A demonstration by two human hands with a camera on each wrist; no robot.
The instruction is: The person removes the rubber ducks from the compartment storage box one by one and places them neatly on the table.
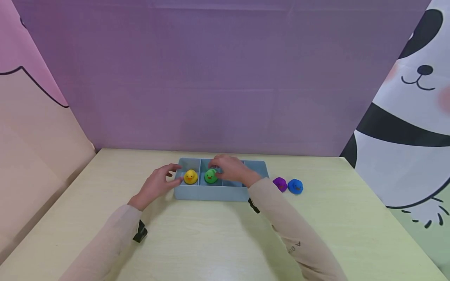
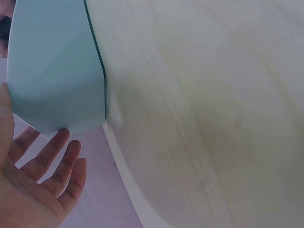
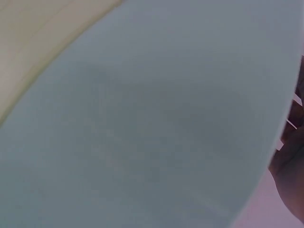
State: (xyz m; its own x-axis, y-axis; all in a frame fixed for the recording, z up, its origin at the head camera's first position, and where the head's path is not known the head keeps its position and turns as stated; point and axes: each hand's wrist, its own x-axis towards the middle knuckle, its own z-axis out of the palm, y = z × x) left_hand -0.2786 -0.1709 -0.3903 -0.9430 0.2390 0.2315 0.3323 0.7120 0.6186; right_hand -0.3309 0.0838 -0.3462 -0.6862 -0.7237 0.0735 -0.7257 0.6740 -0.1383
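One spread left hand (image 1: pixel 157 186) likely steadies the divided blue plastic tray (image 1: pixel 211 193) mid-frame; right hand (image 1: pixel 231 169) pinches a green rubber duck (image 1: pixel 210 176)

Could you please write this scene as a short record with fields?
Tray: light blue, divided into compartments, on the table
Yellow duck: leftmost compartment
Green duck: second compartment from left
Purple duck: on the table, right of the tray
Blue duck: right of the purple duck
Left hand: at the tray's left end
Right hand: at the green duck, grip unclear
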